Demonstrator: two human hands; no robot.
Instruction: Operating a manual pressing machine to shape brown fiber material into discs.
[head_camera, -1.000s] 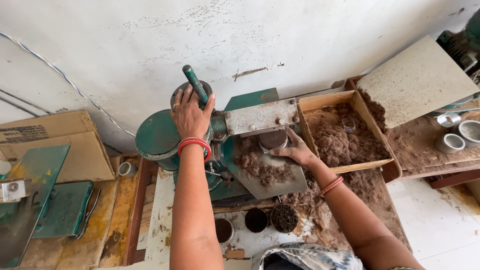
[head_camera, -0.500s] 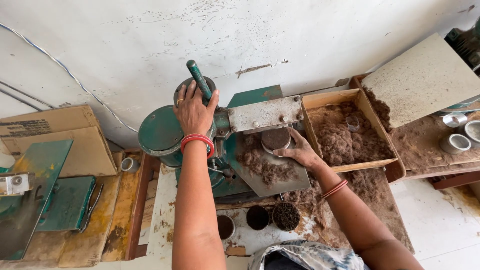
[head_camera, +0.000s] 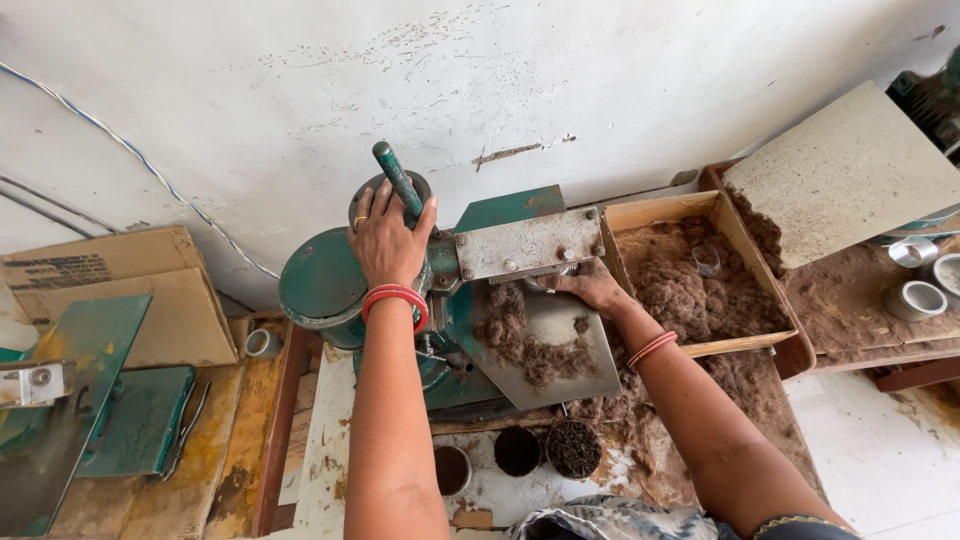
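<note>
A person works a green hand-cranked press set against a scuffed white wall. The left hand lies curled over the round top of the machine, fingers wrapped about the base of its green handle, which now leans further toward the wall than a moment ago. The right hand has slid in under the grey bolted plate; a second earlier it hovered by a small round cup at the chute mouth, and that cup is now out of sight. Its fingers are tucked beneath the plate, so whether they grip anything cannot be told, though they seem to be pressing brown fibre inward.

A clump of that brown fibre lies on the sloped metal tray just below the right hand. Beyond the right wrist, touching the machine's side, a wooden box heaped with fibre hems the arm in. Near both elbows, three small round cups sit on the desk. Left of the left arm lies open room as far as the cardboard box.
</note>
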